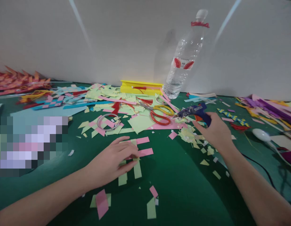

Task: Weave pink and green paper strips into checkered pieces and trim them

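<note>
Pink and pale-green paper strips (145, 153), crossed, centre of frame; left hand (123, 156) over them, thumb and fingertips pinching. Dark-blue glue gun (194, 110), right of centre; right hand (216, 130) at its handle, firmness of grip cannot be told. Outward: scissors (150, 107), red and yellow handles, centre; grey ring (107, 129), left of centre; yellow folded paper (126, 88), upper centre; plastic bottle (183, 62), upper right; white spoon (260, 135), far right.

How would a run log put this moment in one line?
left hand: on crossed pink and green paper strips | right hand: at blue glue gun's handle | farther back: scissors, plastic bottle
</note>
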{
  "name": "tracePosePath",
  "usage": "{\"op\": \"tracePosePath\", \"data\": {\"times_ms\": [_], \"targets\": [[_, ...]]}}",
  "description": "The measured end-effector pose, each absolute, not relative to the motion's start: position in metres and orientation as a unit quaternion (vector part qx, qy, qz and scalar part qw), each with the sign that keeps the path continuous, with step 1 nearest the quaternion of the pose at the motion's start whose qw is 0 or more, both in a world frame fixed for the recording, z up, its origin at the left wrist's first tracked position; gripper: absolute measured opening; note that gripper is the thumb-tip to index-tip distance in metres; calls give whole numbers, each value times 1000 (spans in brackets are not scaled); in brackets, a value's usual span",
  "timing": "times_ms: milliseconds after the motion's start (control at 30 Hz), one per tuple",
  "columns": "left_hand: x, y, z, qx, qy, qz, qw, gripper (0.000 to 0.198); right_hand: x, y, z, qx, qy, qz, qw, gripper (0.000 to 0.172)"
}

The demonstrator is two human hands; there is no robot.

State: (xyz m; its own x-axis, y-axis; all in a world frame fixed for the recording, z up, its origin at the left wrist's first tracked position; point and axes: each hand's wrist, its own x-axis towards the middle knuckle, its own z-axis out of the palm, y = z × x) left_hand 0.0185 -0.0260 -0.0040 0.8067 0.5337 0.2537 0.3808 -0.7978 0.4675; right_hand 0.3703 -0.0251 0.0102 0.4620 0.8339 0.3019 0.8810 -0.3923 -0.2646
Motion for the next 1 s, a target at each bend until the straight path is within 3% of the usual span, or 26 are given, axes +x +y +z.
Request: {"op": "tracePosePath", "data": {"times_ms": [233,533,1000], "targets": [[21,-27,-4,893,273,251,255,9,366,-29,14,-819,-528,-92,206,63],[22,-24,0,840,402,224,287,25,344,-41,19,-767,-596,-115,210,64],[20,-18,7,753,473,249,384,30,308,-67,14,-624,-737,-197,168,50]]}}
